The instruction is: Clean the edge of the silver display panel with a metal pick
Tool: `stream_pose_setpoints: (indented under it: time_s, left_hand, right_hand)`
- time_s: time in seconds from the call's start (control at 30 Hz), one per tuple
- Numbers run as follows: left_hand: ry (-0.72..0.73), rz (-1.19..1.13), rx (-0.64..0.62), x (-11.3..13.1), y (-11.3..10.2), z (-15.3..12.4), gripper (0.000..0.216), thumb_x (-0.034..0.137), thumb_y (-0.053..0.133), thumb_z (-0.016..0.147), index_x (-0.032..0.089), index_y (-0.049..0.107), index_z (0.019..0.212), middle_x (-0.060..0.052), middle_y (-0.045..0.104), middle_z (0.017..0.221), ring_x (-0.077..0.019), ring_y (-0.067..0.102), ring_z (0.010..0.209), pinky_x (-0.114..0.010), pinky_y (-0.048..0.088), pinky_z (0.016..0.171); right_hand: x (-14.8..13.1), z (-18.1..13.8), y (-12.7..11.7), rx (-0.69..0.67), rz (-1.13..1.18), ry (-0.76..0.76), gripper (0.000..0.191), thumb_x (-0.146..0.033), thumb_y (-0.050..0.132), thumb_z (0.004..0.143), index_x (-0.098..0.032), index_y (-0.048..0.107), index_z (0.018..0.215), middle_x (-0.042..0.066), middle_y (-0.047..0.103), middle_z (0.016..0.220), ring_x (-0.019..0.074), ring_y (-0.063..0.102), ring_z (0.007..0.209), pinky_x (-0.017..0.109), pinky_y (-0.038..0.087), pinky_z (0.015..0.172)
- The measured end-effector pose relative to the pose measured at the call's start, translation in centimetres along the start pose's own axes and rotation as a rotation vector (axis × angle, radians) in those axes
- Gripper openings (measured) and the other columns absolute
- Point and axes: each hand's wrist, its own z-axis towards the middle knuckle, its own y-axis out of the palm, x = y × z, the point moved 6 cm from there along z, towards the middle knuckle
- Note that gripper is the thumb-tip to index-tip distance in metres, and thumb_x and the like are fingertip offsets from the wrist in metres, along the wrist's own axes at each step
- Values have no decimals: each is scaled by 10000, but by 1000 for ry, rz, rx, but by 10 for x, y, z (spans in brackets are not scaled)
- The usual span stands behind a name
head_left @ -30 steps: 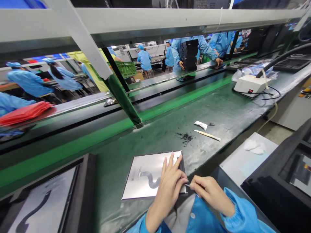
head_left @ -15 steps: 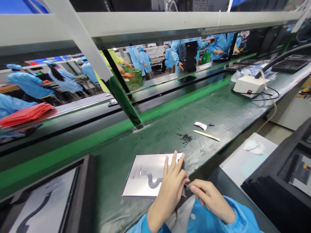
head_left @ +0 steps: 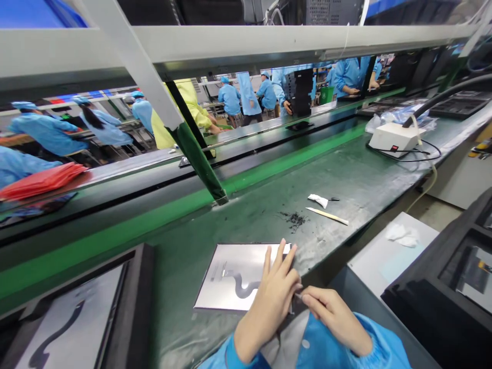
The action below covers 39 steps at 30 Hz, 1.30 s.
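Note:
A flat LCD display panel (head_left: 215, 292) lies silver back up on the bench, with a curved dark ribbon cable (head_left: 240, 288) on it. My left hand (head_left: 269, 292) rests on the panel's right part, its fingers stretched out and its thumb side near the right edge. Beside that edge my right hand (head_left: 326, 307) is closed in a pinch on a thin greyish tool (head_left: 298, 295). The tool's tip is hidden by my left hand, so its kind cannot be made out. Part of the panel's right edge is covered too.
Dark scraps (head_left: 295, 220), a pale pointed stick (head_left: 327, 216) and a white wrapped piece (head_left: 318, 200) lie beyond the panel. A black foam tray (head_left: 144, 287) holds another panel at left. A white box (head_left: 395, 138) stands farther right. A green post (head_left: 200, 164) rises behind.
My hands and the panel keep nearly the same places, with the view shifted slightly. My right hand still pinches the tool. In the background, people have moved.

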Motion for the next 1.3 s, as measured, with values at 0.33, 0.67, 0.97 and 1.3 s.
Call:
stream_pose_setpoints:
  time_s: [0.33, 0.67, 0.97, 1.3]
  left_hand:
    - [-163, -117, 160, -28, 10, -24, 385, 128, 433, 996, 206, 407, 1372, -142, 506, 1477, -276, 267, 1472, -613, 288, 1158]
    - [-65, -18, 182, -26, 15, -27, 464, 129, 403, 1012, 233, 375, 1464, -119, 470, 1506, -260, 208, 1481, -603, 249, 1172]
    - [-73, -10, 136, -30, 18, -28, 467, 147, 412, 1020, 250, 361, 1472, -106, 448, 1524, -282, 199, 1483, -619, 286, 1156]
    - [-89, -36, 153, -30, 17, -30, 447, 150, 410, 1019, 248, 385, 1455, -107, 458, 1519, -284, 196, 1487, -626, 262, 1162]
  right_hand:
    - [7, 2, 6, -69, 328, 167, 531, -717, 606, 794, -189, 557, 764, -100, 407, 521, 48, 241, 393, 216, 163, 412]
    - [-1, 5, -7, -83, 403, 195, 573, -735, 655, 732, -164, 602, 745, -122, 354, 436, 39, 217, 373, 219, 116, 398]
    - [-22, 7, -37, 10, 356, 192, 574, -750, 654, 717, -180, 598, 742, -118, 330, 463, 47, 186, 402, 232, 94, 403]
    - [-21, 9, -44, 63, 221, 122, 615, -790, 598, 740, -177, 611, 779, -81, 360, 536, 89, 290, 489, 235, 163, 442]
